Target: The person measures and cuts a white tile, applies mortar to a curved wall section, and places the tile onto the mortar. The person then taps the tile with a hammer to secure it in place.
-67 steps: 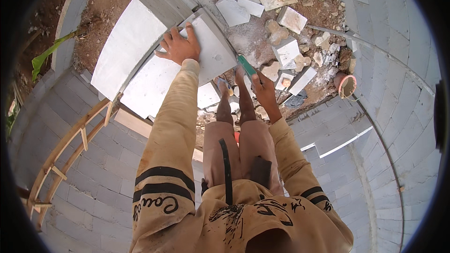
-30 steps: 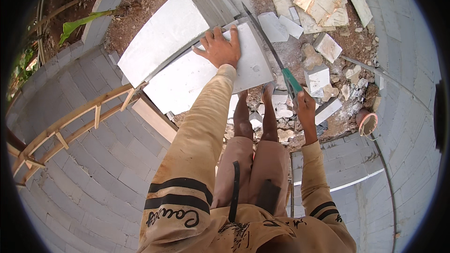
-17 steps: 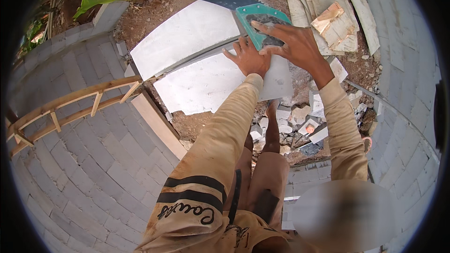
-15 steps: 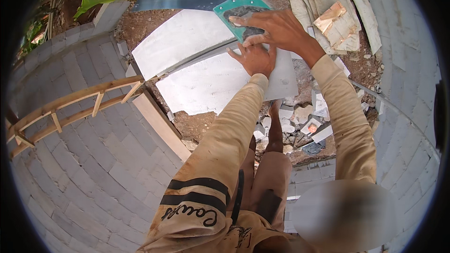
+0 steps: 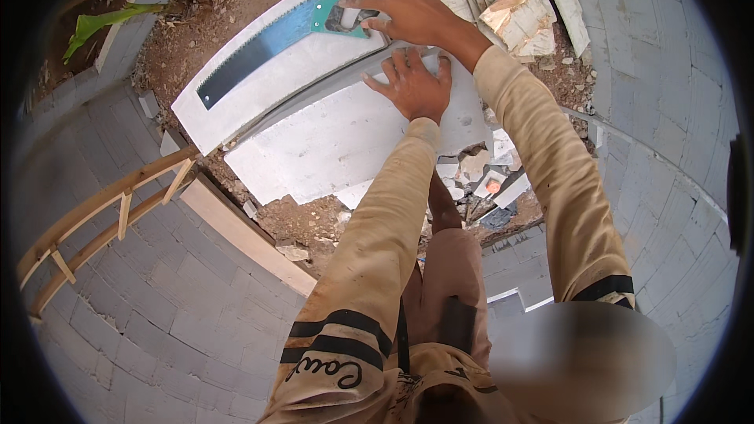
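Note:
My right hand (image 5: 412, 12) grips the teal-and-black handle of a hand saw (image 5: 255, 59). The blade lies over the top of the far white block (image 5: 236, 114), its tip pointing left toward me and its toothed edge facing away. My left hand (image 5: 418, 88) rests spread on the upper edge of the near white block (image 5: 314, 145), beside the dark gap between the two blocks. Part of the near block is hidden behind my left sleeve.
Broken block pieces (image 5: 475, 165) lie by my leg. Old boards (image 5: 522, 20) are at the far right. A wooden ladder-like frame (image 5: 118, 204) and a plank (image 5: 243, 228) stand left, along grey block walls (image 5: 196, 314). A green leaf (image 5: 102, 27) hangs at far left.
The saw has swung down from beyond the blocks onto the far block, its tip now nearer me. My hands, overlapping before, are now apart. The view has shifted.

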### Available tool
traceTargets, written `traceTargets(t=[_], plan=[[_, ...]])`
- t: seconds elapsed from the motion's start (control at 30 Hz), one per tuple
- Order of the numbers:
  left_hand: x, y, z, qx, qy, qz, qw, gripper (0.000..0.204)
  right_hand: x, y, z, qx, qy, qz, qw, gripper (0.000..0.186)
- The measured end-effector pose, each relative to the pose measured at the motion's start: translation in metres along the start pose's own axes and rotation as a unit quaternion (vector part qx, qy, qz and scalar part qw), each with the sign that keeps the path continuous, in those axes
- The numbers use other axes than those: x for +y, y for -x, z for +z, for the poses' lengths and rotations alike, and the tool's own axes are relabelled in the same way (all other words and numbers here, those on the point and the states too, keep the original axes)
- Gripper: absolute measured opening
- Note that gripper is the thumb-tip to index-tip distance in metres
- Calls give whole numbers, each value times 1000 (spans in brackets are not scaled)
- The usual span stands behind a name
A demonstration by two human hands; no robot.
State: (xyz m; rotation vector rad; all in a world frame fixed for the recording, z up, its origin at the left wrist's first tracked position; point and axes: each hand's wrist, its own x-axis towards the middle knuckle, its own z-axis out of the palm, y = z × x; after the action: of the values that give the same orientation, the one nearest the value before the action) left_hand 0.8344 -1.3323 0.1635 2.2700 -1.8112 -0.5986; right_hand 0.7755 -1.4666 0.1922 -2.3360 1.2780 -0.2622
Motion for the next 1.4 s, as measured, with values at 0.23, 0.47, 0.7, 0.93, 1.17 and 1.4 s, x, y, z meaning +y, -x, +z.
traceTargets(t=[0.23,0.47,0.7,0.93,1.17,1.4], plan=[[-72,40,-62,102,166,88,977,50,11,197,-9,213,-314,412,829,41],[-278,132,-148,203,282,-323,880,60,-44,290,74,192,-529,470,680,58],[-293,155,-103,73,433,-421,794,72,-83,280,110,318,-440,539,644,56],[-277,150,-139,79,283,-345,891,75,-118,260,49,289,-369,565,680,55],[-257,103,-235,-23,125,-280,952,74,-140,239,-32,208,-161,486,833,65],[-258,15,-239,-13,-33,-191,981,81,-117,185,-39,209,-117,439,866,73]])
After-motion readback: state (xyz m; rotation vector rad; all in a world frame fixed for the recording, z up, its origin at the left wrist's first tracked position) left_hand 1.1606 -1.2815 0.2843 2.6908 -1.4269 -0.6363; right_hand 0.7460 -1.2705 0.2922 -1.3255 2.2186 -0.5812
